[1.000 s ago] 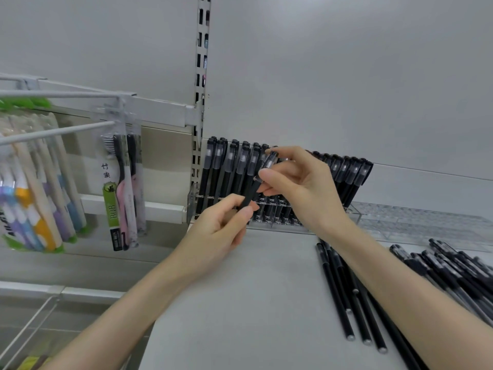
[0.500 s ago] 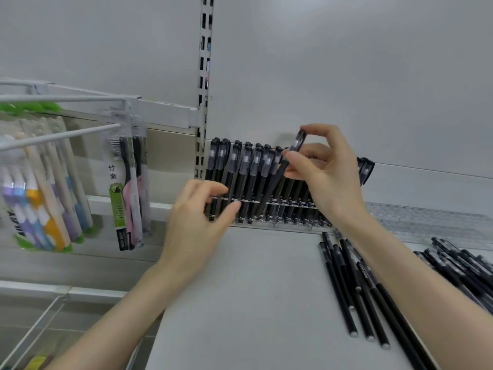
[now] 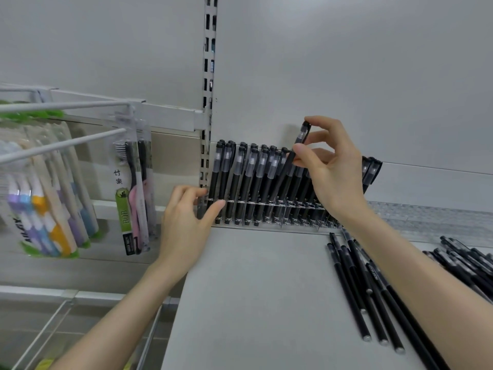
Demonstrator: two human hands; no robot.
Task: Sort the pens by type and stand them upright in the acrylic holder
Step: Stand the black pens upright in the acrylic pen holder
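Observation:
A clear acrylic holder (image 3: 293, 209) stands at the back of the grey shelf, with several black capped pens (image 3: 240, 180) upright in it. My right hand (image 3: 330, 169) pinches one black pen (image 3: 300, 140) near its cap, tilted, its lower end down among the standing pens. My left hand (image 3: 186, 217) rests at the holder's left end, thumb against the front of the leftmost pens, fingers on the side. Several loose black pens (image 3: 357, 284) lie on the shelf under my right forearm. Another pile of pens (image 3: 469, 263) lies at the far right.
A slotted metal upright (image 3: 209, 84) runs up the back wall beside the holder. Packaged toothbrushes (image 3: 133, 193) hang on white hooks (image 3: 61, 145) at the left. An unfilled stretch of clear holder (image 3: 432, 217) continues to the right. A wire basket (image 3: 80, 329) sits below left.
My right hand raised the pen, then stood it into the row. My left hand let go of the pen's lower end and moved left to the holder's end.

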